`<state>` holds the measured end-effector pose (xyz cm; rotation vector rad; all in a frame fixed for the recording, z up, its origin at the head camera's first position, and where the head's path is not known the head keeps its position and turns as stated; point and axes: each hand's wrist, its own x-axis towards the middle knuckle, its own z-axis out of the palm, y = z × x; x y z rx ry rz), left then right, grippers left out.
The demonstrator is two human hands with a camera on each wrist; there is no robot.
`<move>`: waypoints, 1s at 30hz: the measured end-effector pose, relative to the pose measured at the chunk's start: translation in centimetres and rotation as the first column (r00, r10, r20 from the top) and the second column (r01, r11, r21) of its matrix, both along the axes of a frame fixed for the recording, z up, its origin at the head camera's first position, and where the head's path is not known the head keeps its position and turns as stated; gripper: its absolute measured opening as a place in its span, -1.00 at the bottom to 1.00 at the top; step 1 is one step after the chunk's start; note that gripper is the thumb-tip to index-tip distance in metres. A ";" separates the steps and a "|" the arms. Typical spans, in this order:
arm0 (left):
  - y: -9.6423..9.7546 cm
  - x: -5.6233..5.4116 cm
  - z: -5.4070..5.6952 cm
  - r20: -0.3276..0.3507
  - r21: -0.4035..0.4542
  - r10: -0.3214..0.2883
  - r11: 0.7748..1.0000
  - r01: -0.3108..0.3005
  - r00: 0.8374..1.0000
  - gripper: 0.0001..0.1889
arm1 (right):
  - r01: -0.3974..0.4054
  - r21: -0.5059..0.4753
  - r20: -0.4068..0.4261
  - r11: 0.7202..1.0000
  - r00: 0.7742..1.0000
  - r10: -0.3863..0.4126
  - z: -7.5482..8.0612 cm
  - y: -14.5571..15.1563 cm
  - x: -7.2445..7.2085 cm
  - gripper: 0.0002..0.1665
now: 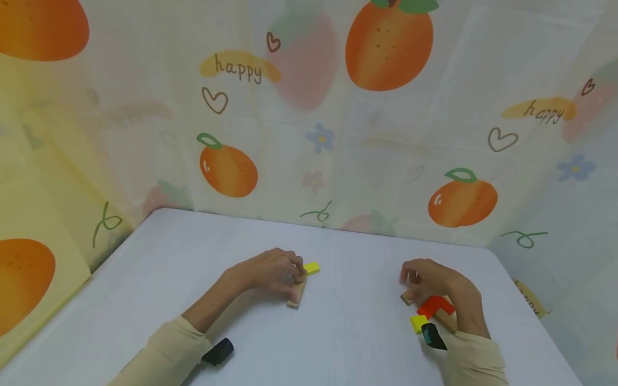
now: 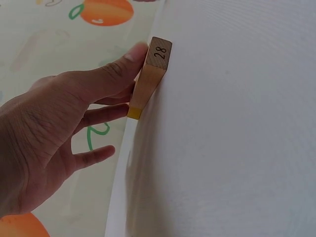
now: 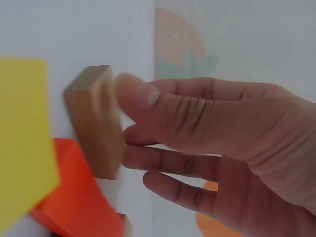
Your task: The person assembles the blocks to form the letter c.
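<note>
My left hand (image 1: 272,271) holds a long wooden block (image 1: 298,295) between thumb and fingers, at the middle of the white table. In the left wrist view the end of this wooden block (image 2: 154,64) carries the number 28, and a yellow block (image 2: 134,112) shows at its far end. To the right, my right hand (image 1: 434,279) pinches a small wooden block (image 3: 96,121), blurred in the right wrist view. Beside that hand lie a red angular block (image 1: 434,305) and a yellow block (image 1: 418,324). Another wooden block (image 1: 448,321) is partly hidden by the red one and the wrist.
A white table (image 1: 357,321) spans the space under both hands. Behind it hangs a fruit-patterned cloth (image 1: 338,161). Small black devices sit at the left wrist (image 1: 219,351) and the right wrist (image 1: 433,336), the latter overlapping the yellow block in the head view.
</note>
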<state>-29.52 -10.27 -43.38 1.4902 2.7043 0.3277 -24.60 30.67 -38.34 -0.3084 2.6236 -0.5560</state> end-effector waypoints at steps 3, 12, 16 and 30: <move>0.0 0.0 0.1 0.000 -0.003 0.002 1.000 -0.002 1.000 -0.55 | 0.021 0.011 0.005 1.000 1.000 -0.021 0.3 -0.1 0.3 -0.56; 0.1 0.2 0.3 0.018 -0.013 0.015 1.000 -0.015 1.000 -0.54 | 0.022 0.032 0.020 0.999 1.000 -0.023 0.1 -0.2 0.2 -0.64; 0.1 0.3 0.2 0.016 -0.018 0.020 1.000 -0.019 1.000 -0.53 | 0.047 0.038 0.034 0.998 0.998 -0.048 0.0 -0.4 0.2 -0.67; 0.0 0.3 0.3 -0.003 -0.011 -0.001 1.000 0.001 1.000 -0.57 | 0.092 0.074 0.051 0.993 0.994 -0.096 0.0 -0.9 0.4 -0.72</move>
